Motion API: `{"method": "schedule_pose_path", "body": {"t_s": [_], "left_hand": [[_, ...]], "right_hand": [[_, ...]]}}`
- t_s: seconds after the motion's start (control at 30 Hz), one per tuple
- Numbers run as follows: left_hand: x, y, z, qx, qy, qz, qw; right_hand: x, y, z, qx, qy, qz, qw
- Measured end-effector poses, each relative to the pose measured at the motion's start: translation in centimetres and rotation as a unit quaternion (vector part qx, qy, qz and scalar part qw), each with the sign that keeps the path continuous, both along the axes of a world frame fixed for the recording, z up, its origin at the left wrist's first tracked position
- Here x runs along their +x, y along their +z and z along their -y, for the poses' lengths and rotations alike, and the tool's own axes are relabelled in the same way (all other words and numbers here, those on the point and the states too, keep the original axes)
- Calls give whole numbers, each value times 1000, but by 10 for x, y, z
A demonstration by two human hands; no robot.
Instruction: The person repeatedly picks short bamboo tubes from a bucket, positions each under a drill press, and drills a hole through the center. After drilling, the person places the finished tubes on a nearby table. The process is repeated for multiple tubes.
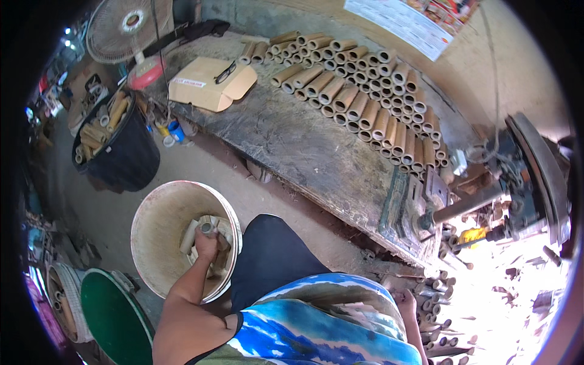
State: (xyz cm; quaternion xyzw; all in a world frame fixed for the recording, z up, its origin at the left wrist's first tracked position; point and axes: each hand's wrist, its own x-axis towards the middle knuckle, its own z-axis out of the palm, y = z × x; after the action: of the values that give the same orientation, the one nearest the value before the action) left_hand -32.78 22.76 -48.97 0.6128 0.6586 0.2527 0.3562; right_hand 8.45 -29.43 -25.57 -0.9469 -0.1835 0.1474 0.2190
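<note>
My left hand reaches down into a white bucket, its fingers closed around a short bamboo tube whose round open end points up. More pale bamboo pieces lie at the bottom of the bucket around my fingers. Over on the right, my right hand hangs low beside my blue patterned shirt, close to a heap of bamboo tubes on the ground. Its fingers are small and partly hidden in this view, so I cannot make out whether they hold anything.
Stacked bamboo tubes cover the far side of a dark wooden table. A cardboard piece with glasses lies there too. A machine stands right; a black tub, fan and green container stand left.
</note>
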Motion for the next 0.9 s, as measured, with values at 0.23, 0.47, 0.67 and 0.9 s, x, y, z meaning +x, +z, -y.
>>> {"method": "schedule_pose_path", "body": {"t_s": [0.23, 0.47, 0.67, 0.9], "left_hand": [[-5, 168, -34, 267, 47, 121, 955], [177, 317, 64, 294, -418, 294, 807], [329, 336, 227, 127, -656, 249, 701], [430, 307, 296, 61, -645, 248, 721]], "right_hand": [[-5, -2, 26, 100, -13, 10, 995], [-8, 49, -14, 285, 61, -19, 956], [-7, 95, -65, 324, 103, 33, 940], [53, 73, -71, 301, -2, 58, 952]]}}
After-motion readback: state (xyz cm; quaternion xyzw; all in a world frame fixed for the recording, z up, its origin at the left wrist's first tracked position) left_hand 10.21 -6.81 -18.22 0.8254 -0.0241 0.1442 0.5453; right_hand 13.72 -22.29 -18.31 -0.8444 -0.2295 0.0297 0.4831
